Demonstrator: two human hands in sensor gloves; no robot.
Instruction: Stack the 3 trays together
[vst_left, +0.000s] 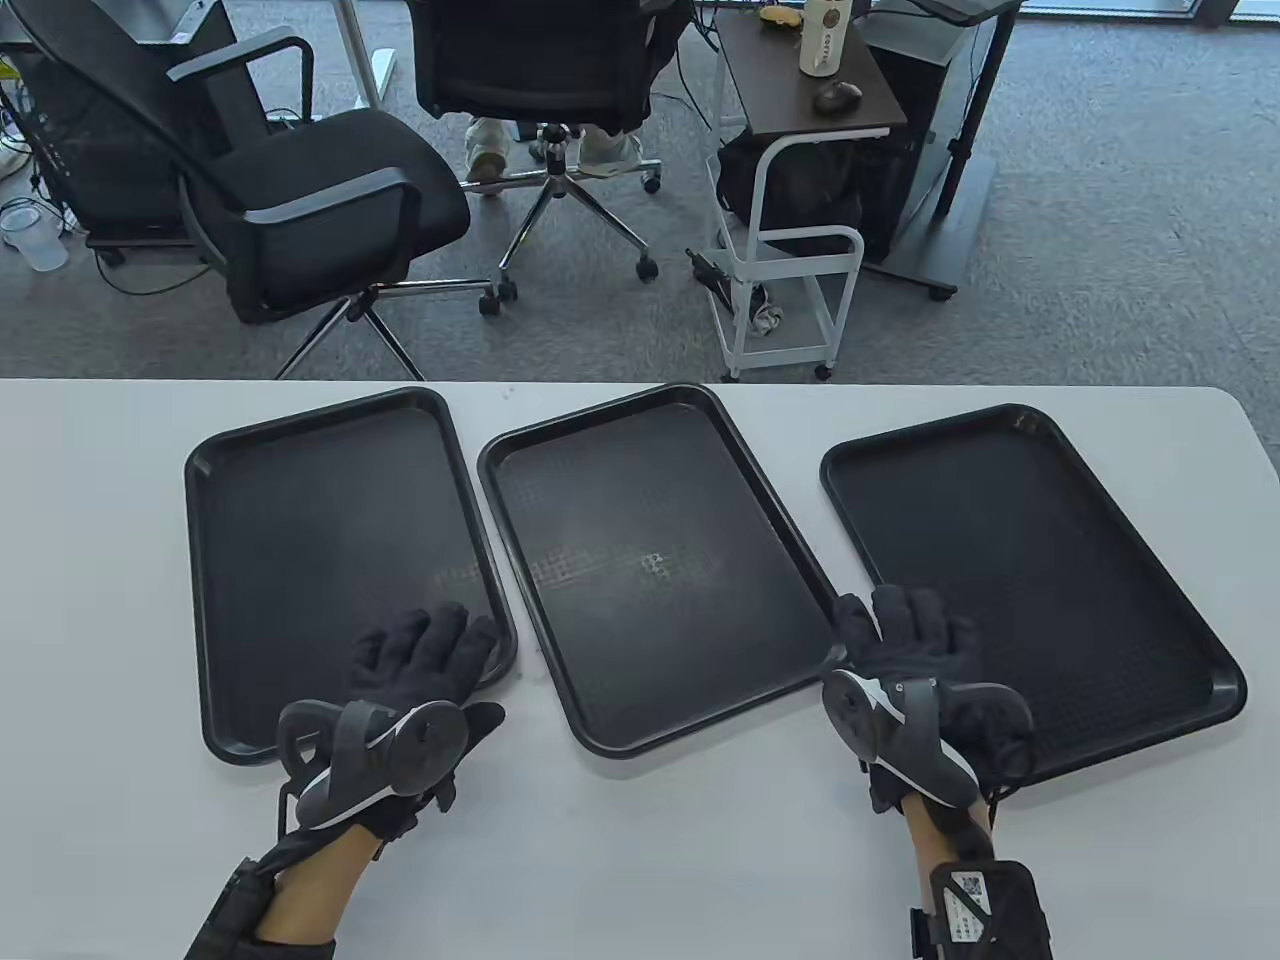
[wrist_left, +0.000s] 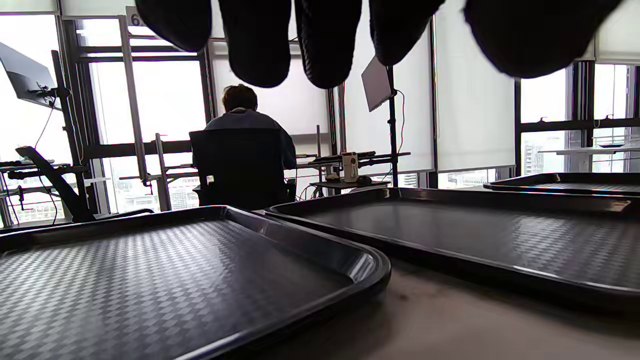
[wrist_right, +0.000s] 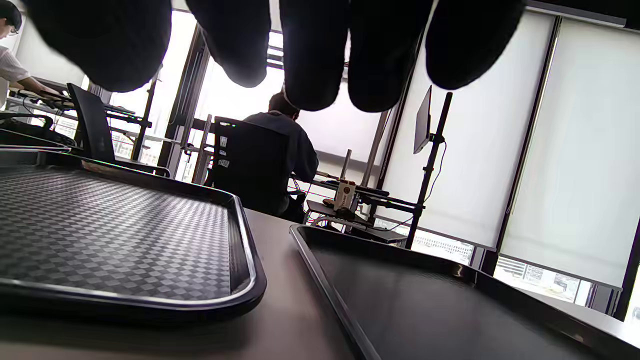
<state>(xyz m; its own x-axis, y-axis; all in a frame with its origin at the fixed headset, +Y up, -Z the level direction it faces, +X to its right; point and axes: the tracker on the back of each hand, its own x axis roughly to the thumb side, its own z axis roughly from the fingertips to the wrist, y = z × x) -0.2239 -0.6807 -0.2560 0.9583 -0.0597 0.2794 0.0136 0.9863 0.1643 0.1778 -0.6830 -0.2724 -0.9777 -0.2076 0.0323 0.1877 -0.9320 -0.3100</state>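
Three black trays lay flat and unstacked in a row on the white surface, each apart from its neighbour. The left hand hovered over the near right corner of the left tray, its fingers spread apart and holding nothing; whether they touched the tray could not be told. In the left wrist view those fingers hung loose above the tray's textured floor, with the middle tray just to their right and the right tray beyond it. The right hand sat over the near left corner of the right tray, fingers also apart and gripping nothing. From the right wrist view, the fingers dangled over the narrow strip of surface between the middle tray on their left and the right tray on their right. The middle tray lay between the two hands, untouched.
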